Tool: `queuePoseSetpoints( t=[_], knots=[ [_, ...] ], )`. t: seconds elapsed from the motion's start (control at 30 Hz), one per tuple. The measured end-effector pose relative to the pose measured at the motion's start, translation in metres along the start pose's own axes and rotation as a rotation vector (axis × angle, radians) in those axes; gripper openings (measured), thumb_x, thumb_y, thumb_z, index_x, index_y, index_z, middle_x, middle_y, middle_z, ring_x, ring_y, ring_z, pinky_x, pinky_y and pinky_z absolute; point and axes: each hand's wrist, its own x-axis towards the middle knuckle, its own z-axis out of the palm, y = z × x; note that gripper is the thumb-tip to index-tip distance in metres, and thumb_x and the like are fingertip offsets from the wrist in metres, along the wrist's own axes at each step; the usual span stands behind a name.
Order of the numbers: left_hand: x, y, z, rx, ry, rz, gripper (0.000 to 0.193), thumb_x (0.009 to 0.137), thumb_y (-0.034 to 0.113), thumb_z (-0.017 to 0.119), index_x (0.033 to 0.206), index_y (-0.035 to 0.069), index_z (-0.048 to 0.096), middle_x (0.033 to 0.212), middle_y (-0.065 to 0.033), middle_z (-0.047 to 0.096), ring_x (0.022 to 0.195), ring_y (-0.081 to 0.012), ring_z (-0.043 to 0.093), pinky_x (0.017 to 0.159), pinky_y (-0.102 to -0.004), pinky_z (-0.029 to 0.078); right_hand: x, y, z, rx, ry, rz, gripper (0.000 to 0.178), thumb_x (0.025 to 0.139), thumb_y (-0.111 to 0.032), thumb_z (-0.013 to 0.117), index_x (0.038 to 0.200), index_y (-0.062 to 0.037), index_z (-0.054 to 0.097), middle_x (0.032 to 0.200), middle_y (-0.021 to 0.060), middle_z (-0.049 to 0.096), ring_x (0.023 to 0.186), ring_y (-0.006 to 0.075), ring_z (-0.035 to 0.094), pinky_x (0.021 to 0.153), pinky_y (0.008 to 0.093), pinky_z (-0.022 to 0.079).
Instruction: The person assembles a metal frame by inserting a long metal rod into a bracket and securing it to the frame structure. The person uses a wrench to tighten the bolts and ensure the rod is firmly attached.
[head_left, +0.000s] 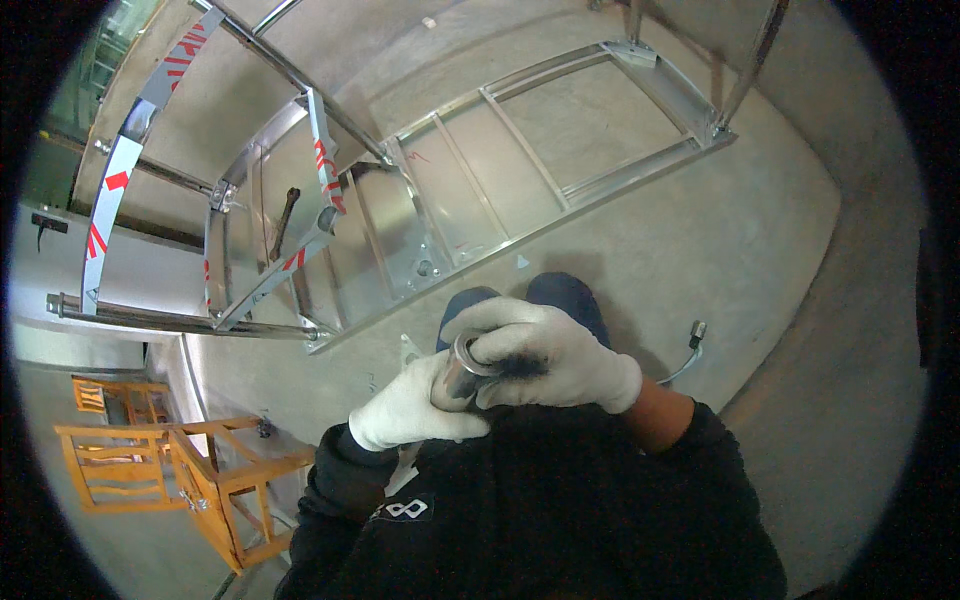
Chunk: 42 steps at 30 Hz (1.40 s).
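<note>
In front of my body, both hands wear white work gloves. My left hand [405,412] is wrapped round a short shiny metal cylinder [463,380] with a round rim at its upper end. On the cylinder's other side, my right hand [555,355] is closed, its fingers at the rim and side; a black smudge marks that glove. What lies inside the cylinder cannot be made out. Beyond my hands a metal frame [480,250] with panels and crossbars lies on the floor. A dark wrench [287,215] rests on its left part.
Steel tubes [290,75] and bars with red-and-white tape [112,185] rise from the frame. A wooden chair [215,490] stands at the lower left. A grey cable end [697,332] lies on the concrete floor [750,250] to the right, near the wall.
</note>
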Motion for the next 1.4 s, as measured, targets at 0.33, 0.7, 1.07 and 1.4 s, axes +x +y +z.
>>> queuePoseSetpoints(
  t=[0.33, 0.7, 1.07, 1.4],
  knots=[
    [-0.013, -0.002, 0.0, 0.088, -0.004, 0.012, 0.067, 0.069, 0.013, 0.082, 0.129, 0.002, 0.055, 0.12, -0.0069, 0.06, 0.112, -0.0166, 0.054, 0.101, -0.032, 0.041, 0.004, -0.014, 0.001, -0.046, 0.01, -0.112, 0.031, 0.07, -0.013, 0.083, 0.095, -0.006, 0.066, 0.106, 0.0123, 0.065, 0.097, 0.0319, 0.063, 0.085, 0.038, 0.05],
    [-0.025, -0.004, -0.018, 0.165, -0.004, -0.002, 0.062, 0.067, 0.016, 0.086, 0.123, 0.004, 0.06, 0.114, -0.005, 0.064, 0.106, -0.0161, 0.056, 0.098, -0.032, 0.043, -0.007, -0.025, -0.011, 0.291, 0.169, 0.198, 0.065, 0.071, -0.006, 0.086, 0.128, -0.0027, 0.055, 0.123, 0.012, 0.061, 0.104, 0.0158, 0.063, 0.09, 0.0281, 0.051],
    [-0.001, -0.01, -0.004, 0.468, 0.04, 0.137, 0.061, 0.072, 0.026, 0.082, 0.122, 0.001, 0.057, 0.111, -0.0136, 0.065, 0.106, -0.0244, 0.062, 0.095, -0.0362, 0.047, 0.015, -0.015, 0.024, -0.362, 0.189, -0.06, 0.047, 0.073, -0.024, 0.081, 0.111, -0.0006, 0.065, 0.093, 0.0165, 0.065, 0.077, 0.0315, 0.066, 0.069, 0.0358, 0.054],
    [0.014, -0.145, 0.007, 0.496, 0.269, -0.17, 0.059, 0.076, 0.046, 0.079, 0.116, 0.008, 0.058, 0.096, -0.0167, 0.067, 0.094, -0.033, 0.065, 0.082, -0.04, 0.05, -0.049, 0.013, -0.112, -0.261, 1.131, 0.282, 0.032, 0.089, -0.022, 0.067, 0.111, 0.0005, 0.064, 0.092, 0.0081, 0.065, 0.084, 0.0152, 0.061, 0.078, 0.0278, 0.048]
  ],
)
